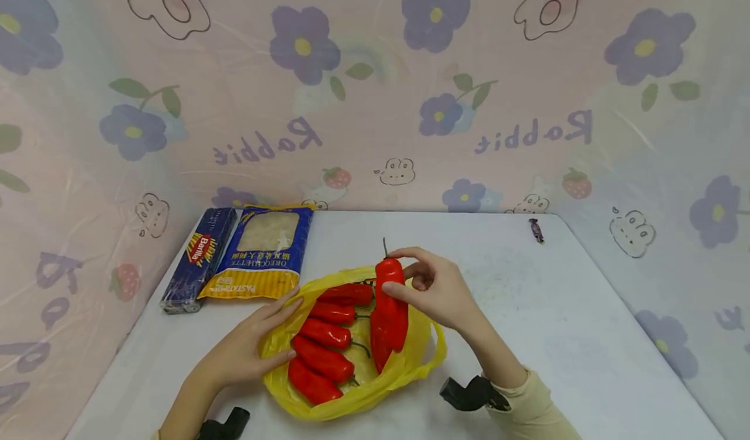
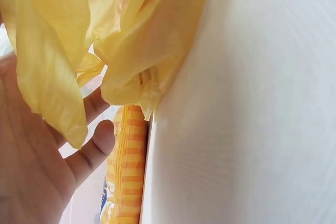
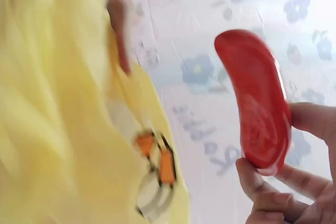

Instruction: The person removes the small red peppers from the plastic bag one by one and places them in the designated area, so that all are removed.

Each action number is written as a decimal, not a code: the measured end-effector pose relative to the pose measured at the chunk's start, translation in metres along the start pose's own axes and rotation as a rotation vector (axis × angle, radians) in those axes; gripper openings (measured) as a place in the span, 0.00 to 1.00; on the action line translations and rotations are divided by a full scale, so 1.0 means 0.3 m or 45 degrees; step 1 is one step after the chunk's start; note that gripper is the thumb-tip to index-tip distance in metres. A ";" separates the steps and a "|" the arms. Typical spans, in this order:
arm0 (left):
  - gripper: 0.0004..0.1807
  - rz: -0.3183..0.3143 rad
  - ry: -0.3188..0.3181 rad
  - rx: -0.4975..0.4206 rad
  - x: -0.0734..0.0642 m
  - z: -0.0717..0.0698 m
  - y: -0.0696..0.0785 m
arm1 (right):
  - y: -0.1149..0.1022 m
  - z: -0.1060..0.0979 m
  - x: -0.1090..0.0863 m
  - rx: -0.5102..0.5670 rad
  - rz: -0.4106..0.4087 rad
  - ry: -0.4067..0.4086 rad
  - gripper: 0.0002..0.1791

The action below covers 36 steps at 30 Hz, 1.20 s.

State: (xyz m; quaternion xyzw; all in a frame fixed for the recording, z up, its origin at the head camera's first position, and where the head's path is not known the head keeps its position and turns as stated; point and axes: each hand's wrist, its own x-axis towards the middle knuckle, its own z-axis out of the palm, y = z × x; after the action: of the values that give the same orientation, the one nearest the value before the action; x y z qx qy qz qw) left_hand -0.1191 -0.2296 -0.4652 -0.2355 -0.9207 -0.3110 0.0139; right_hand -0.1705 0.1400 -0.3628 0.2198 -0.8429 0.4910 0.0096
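Observation:
My right hand pinches a shiny red pepper near its stem end, between thumb and fingers. The pepper hangs upright over the right part of an open yellow plastic bag, its green stem pointing up. In the right wrist view, that pepper shows whole, slightly curved. Inside the bag, several more red peppers lie in a row along the left side, stems toward the middle. Another overlaps the lower end of the held one. My left hand rests against the bag's left rim, fingers extended; yellow plastic drapes by its thumb.
At the back left, a blue Barilla pasta box lies beside a blue and yellow bag of orecchiette. A small dark wrapped candy lies at the table's far right. A printed curtain surrounds the white table.

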 end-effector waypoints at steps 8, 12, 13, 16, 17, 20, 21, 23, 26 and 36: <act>0.44 -0.006 0.002 0.014 0.002 0.002 -0.001 | 0.176 -0.131 0.146 -0.074 0.159 0.154 0.28; 0.44 0.002 0.003 0.004 0.005 0.002 -0.003 | 0.325 -0.168 0.224 -0.160 0.317 0.186 0.32; 0.43 0.001 0.004 0.002 0.005 0.002 -0.002 | 0.358 -0.173 0.240 -0.176 0.358 0.182 0.32; 0.43 -0.002 0.004 0.001 0.003 0.003 -0.002 | 0.444 -0.181 0.281 -0.227 0.455 0.146 0.34; 0.43 -0.004 0.003 -0.004 0.003 0.004 -0.001 | 0.467 -0.182 0.294 -0.244 0.481 0.133 0.34; 0.43 -0.003 0.002 -0.001 0.001 0.005 -0.002 | 0.525 -0.187 0.332 -0.285 0.537 0.120 0.34; 0.43 -0.002 0.004 -0.003 0.000 0.005 -0.003 | 0.540 -0.189 0.345 -0.294 0.544 0.122 0.34; 0.43 -0.001 0.010 -0.002 0.000 0.005 -0.004 | 0.566 -0.195 0.372 -0.298 0.556 0.125 0.34; 0.43 0.005 0.018 0.008 -0.002 0.007 -0.008 | 0.599 -0.204 0.406 -0.287 0.568 0.117 0.35; 0.43 0.019 0.008 0.025 0.001 0.014 -0.010 | 0.672 -0.242 0.451 -0.309 0.610 0.068 0.36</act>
State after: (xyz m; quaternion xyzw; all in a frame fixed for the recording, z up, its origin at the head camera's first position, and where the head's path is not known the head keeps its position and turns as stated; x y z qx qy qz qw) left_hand -0.1203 -0.2292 -0.4702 -0.2411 -0.9219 -0.3025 0.0214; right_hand -0.3838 0.2363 -0.4600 -0.0017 -0.9230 0.3802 -0.0585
